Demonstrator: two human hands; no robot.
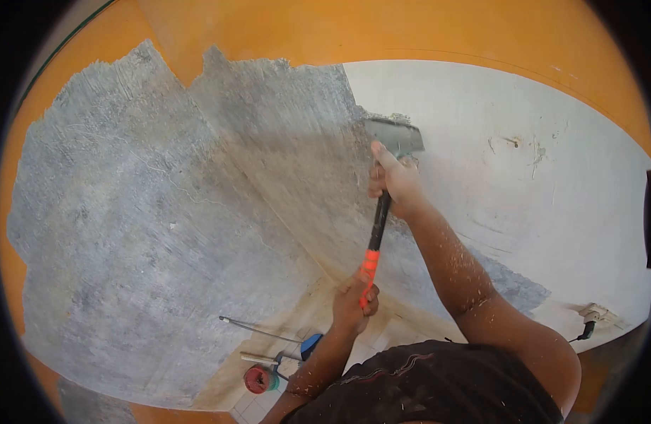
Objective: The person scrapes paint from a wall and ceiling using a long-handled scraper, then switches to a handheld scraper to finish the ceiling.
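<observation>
A long-handled scraper [376, 230] with a black shaft and an orange grip is pressed to the wall, its wide grey blade [396, 134] at the edge between white coating and bare grey surface. My right hand [400, 182], dusted white, wraps the shaft just below the blade. Lower down, my left hand [355, 302] is closed around the orange grip. Crumbly flakes show along the blade's upper edge. The white coating [474, 120] lies right of the blade; the scraped grey wall [142, 212] spreads to the left.
An orange band [325, 32] runs above the white area. A socket with a black plug [590, 321] sits at lower right. Low at the left are a red-topped container [258, 379], a blue object [311, 346] and a thin rod [258, 329] near pale floor tiles [251, 408].
</observation>
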